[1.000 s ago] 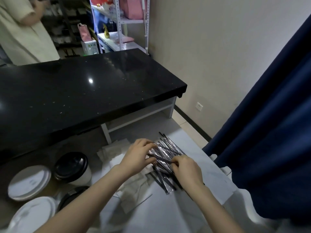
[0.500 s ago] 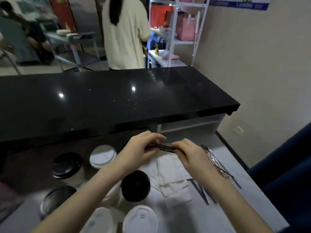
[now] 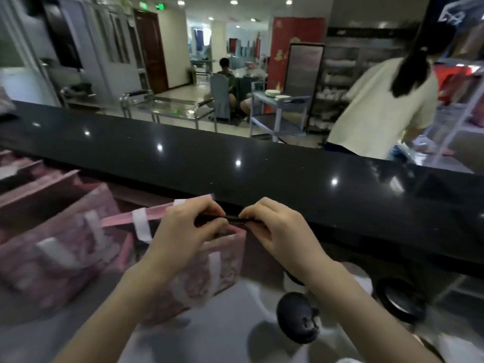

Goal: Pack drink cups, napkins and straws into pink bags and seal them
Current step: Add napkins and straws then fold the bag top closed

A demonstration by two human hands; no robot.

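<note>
Here the left hand (image 3: 183, 229) and right hand (image 3: 280, 234) each pinch an end of a thin dark straw (image 3: 231, 218) just above the open bag (image 3: 225, 265); it looks light, bendy and likely slick, so grip near the ends.

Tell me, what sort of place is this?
Likely a café or restaurant's takeaway counter: a long black counter, lidded drink cups beside pink bags, and dining tables beyond.

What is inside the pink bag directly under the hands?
Inside the pink bag only a dark, blurred sliver shows. The left hand, pinching a straw with the right hand, covers most of the opening; contents cannot be told.
</note>
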